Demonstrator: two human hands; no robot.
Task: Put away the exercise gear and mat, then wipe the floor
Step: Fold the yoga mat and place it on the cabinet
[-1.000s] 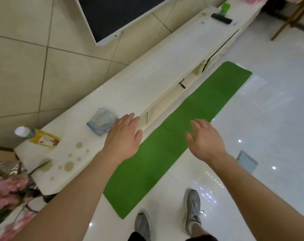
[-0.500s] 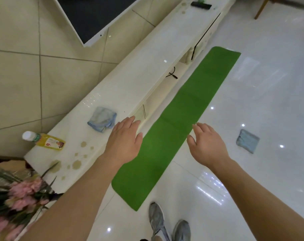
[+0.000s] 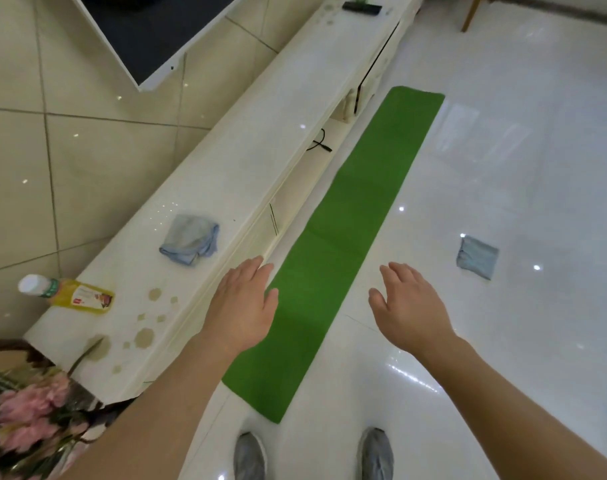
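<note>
Both hands are hovering empty, fingers loosely spread: left hand (image 3: 241,303) over one edge of the green mat (image 3: 347,237), right hand (image 3: 407,306) over bare floor (image 3: 503,150). The mat's lying flat, running from 6 toward 1 o'clock along the cabinet (image 3: 260,133). That floor's looking slick, so I'm guessing the mat slides or rolls up crooked. The label on the bottle (image 3: 70,294) at 9 o'clock is unreadable.

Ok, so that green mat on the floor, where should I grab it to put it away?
Probably the near short end of the green mat, at both corners, coming down from your side. It lies flat, stretching away from you, with that end free just ahead of your shoes, while the cabinet crowds its left long edge.
</note>
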